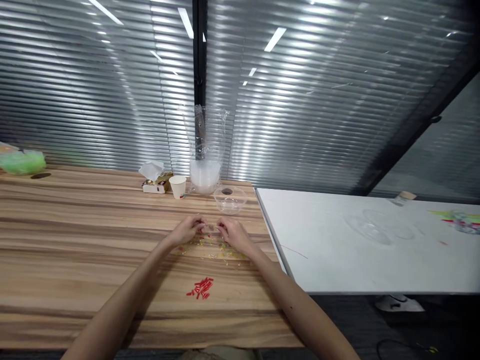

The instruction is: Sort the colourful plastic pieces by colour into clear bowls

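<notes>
My left hand (pixel 188 229) and my right hand (pixel 233 233) face each other low over the wooden table (pixel 93 240). The fingertips of both are pinched close together, and what they hold is too small to make out. Below and between them lie scattered small pieces (pixel 213 255) in yellow, white and red. Nearer to me is a loose pile of short red pieces (pixel 202 287), touched by neither hand. A clear plastic bowl (pixel 229 204) stands just beyond my right hand.
Along the back stand a tissue box (pixel 154 187), a paper cup (pixel 177 187) and a stack of clear bowls (pixel 205 176) in a plastic bag. A green bag (pixel 22 162) lies far left. The white table (pixel 330 250) adjoins on the right, bearing clear lids (pixel 369 227).
</notes>
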Demonstrator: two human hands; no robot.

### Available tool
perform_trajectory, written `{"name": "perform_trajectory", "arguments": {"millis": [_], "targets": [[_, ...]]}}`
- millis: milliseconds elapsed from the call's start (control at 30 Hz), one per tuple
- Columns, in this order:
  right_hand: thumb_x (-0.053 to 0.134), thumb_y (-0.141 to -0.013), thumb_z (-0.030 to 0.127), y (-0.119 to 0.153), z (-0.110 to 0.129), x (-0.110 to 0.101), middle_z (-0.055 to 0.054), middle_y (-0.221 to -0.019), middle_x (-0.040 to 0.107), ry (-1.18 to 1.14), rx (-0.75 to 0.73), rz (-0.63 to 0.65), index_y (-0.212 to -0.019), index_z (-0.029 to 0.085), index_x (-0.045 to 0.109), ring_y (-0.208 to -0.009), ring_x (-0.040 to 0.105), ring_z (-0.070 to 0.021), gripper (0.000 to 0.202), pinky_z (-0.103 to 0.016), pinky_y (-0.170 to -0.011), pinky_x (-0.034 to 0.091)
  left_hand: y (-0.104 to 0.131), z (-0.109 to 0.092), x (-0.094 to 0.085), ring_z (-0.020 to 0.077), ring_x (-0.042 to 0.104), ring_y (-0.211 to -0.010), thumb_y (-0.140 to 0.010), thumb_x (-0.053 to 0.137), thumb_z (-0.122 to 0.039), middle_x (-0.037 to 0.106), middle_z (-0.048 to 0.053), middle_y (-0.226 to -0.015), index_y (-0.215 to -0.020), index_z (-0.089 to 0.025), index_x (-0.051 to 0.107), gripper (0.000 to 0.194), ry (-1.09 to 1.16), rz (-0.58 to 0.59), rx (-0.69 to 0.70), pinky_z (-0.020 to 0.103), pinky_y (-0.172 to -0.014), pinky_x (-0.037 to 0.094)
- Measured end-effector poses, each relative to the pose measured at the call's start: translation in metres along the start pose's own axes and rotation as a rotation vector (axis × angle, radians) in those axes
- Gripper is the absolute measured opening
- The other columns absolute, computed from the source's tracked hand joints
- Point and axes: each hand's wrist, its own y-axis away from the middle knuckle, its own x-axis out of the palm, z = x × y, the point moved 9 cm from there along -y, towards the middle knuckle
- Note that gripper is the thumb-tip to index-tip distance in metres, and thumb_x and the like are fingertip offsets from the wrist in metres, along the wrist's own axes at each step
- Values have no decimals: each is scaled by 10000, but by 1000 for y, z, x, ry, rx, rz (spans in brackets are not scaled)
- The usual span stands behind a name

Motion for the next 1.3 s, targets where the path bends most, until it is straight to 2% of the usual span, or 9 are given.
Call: {"name": "perform_trajectory", "arguments": {"millis": [133,267,533,800,967,1100,1300], "targets": [[581,-860,51,0,4,3,-32,-839,650,-11,-32,5,-841,151,632,-775,582,-147,114,-213,-707,395,2,-2,-1,132,527,-567,-791,507,-537,589,31,-706,-765,-153,552,388,109,-1,-46,236,-525,421],[605,-863,82,0,5,4,-35,-850,676,-9,-31,15,-857,156,677,-779,606,-146,103,-213,-708,415,4,-2,2,131,537,-572,-729,576,-607,576,16,-652,-719,-153,524,457,203,-1,-76,236,-533,431],[631,-833,44,-1,7,-1,-30,-831,680,-44,-51,-16,-832,145,695,-783,612,-144,120,-208,-715,427,7,-4,-2,117,510,-534,-668,635,-635,572,11,-648,-731,-137,560,507,298,-6,-108,221,-485,394],[570,-829,-16,-1,5,3,-39,-870,691,-93,-52,-12,-848,150,696,-818,623,-150,210,-219,-752,444,8,-4,-16,148,552,-584,-652,679,-585,600,26,-652,-749,-122,610,478,329,-118,-101,234,-516,416],[524,-832,-18,0,2,5,-42,-890,692,-158,-63,-1,-876,149,692,-837,626,-144,240,-229,-785,455,9,-7,-18,141,550,-572,-638,705,-523,604,15,-638,-749,-123,629,421,348,-149,-105,227,-508,423],[538,-842,18,0,5,3,-46,-857,683,-152,-76,-5,-869,143,695,-818,624,-151,203,-242,-785,457,12,-19,-19,145,578,-599,-686,672,-470,629,18,-661,-743,-135,631,342,358,-172,-91,232,-540,449],[563,-844,11,-2,19,12,-50,-870,687,-108,-152,56,-861,147,694,-809,622,-149,190,-219,-762,445,18,-57,-17,147,580,-601,-679,650,-383,624,17,-609,-705,-137,634,247,376,-154,-31,250,-601,465]]}}
